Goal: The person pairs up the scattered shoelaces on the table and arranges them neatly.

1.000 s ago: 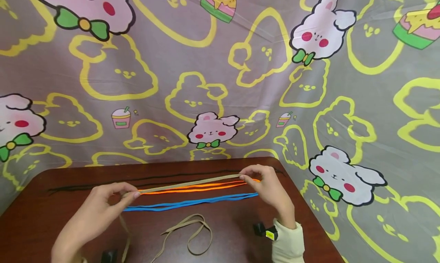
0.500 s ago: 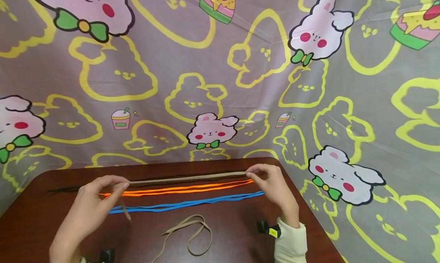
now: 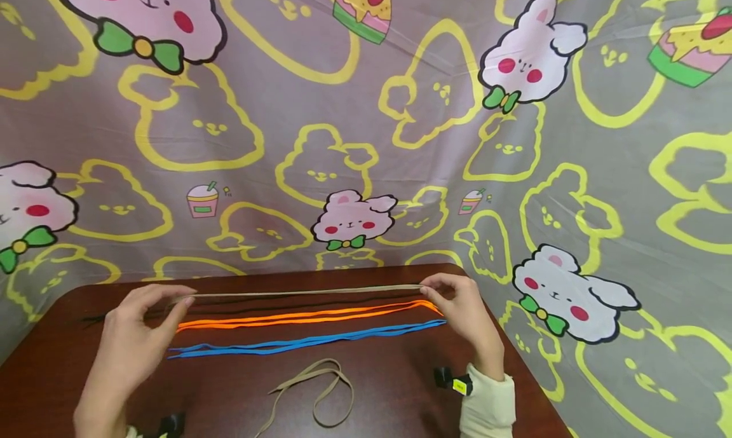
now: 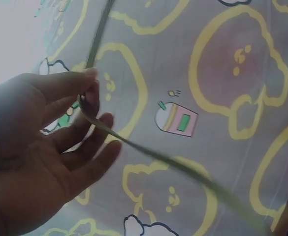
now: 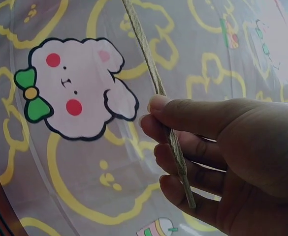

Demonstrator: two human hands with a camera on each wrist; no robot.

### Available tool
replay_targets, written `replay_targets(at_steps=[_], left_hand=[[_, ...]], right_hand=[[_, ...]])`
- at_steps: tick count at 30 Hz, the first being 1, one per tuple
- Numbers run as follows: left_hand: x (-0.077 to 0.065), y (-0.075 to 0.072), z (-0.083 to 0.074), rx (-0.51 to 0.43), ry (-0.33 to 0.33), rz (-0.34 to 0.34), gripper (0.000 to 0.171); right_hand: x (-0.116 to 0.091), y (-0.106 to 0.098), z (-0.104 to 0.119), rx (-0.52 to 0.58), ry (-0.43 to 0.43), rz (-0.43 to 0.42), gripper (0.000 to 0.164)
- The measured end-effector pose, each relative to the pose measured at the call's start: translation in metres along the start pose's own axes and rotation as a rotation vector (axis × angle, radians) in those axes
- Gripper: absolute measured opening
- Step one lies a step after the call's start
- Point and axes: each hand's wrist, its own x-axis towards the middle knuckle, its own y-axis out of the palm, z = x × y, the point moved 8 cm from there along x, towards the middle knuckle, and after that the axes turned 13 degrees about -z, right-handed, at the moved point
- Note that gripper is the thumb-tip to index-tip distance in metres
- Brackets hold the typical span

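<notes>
A flat tan shoelace is stretched nearly level between both hands, over the back of the table. My left hand pinches it between thumb and index finger at the left. In the left wrist view the shoelace bends at that pinch and its loose part runs off to the lower right. At the other side my right hand pinches it near its end. The right wrist view has the shoelace's narrow tip lying along the other fingers of that hand.
On the brown table, blue laces lie in front of orange laces, with dark laces behind. A second tan lace lies looped near the front. A patterned cloth stands behind and to the right.
My left hand has slid left and slightly up, and my right hand a little right. The stretch of shoelace between them is longer and now lies farther back, over the dark laces.
</notes>
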Motion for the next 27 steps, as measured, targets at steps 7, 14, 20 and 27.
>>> replay_targets(at_steps=[7, 14, 20, 27], left_hand=[[0.004, -0.003, 0.004, 0.008, 0.035, -0.078, 0.016], [0.000, -0.008, 0.013, 0.039, 0.069, -0.104, 0.018], [-0.001, -0.014, 0.024, 0.103, 0.089, -0.080, 0.019], [-0.006, -0.023, 0.041, 0.210, 0.031, -0.002, 0.013]], right_hand=[[0.001, -0.007, -0.006, -0.016, -0.009, -0.024, 0.006], [0.001, -0.010, -0.015, -0.046, -0.007, 0.002, 0.006], [0.002, -0.013, -0.027, -0.047, 0.027, -0.005, 0.005], [0.001, -0.019, -0.040, -0.066, 0.032, -0.031, 0.005]])
